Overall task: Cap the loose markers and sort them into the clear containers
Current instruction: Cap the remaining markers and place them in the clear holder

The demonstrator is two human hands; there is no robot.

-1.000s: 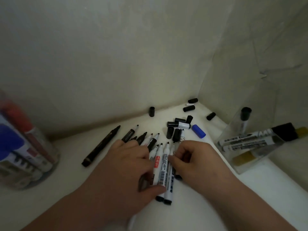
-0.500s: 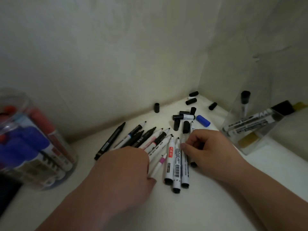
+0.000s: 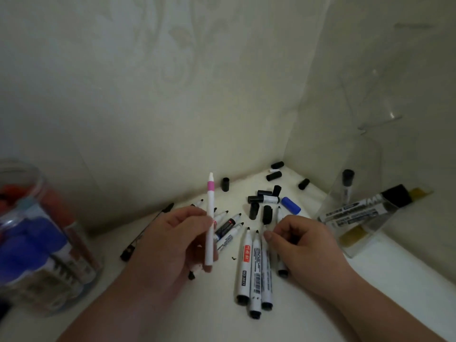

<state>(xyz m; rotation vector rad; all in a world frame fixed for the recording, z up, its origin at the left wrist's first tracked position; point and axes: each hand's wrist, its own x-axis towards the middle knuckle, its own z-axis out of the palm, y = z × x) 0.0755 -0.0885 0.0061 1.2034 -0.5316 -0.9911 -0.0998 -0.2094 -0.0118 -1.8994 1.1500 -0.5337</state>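
Observation:
My left hand (image 3: 170, 240) holds a thin white pen with a pink band (image 3: 210, 218) upright above the table. My right hand (image 3: 301, 245) rests on the pile, its fingertips curled at the tips of several uncapped white markers (image 3: 254, 270); whether it grips one I cannot tell. More uncapped markers (image 3: 228, 228) fan out behind my left hand. Loose black caps (image 3: 254, 209) and a blue cap (image 3: 291, 205) lie toward the corner. A clear square container (image 3: 365, 218) at right holds markers. A clear round jar (image 3: 37, 240) at left holds red and blue markers.
A long black pen (image 3: 148, 230) lies left of the pile. More black caps (image 3: 274, 176) sit in the corner where two pale walls meet. The white table (image 3: 370, 304) runs toward me on the right.
My left hand has lifted off the pile and raised the pink-banded pen upright. My right hand has stayed at the marker tips.

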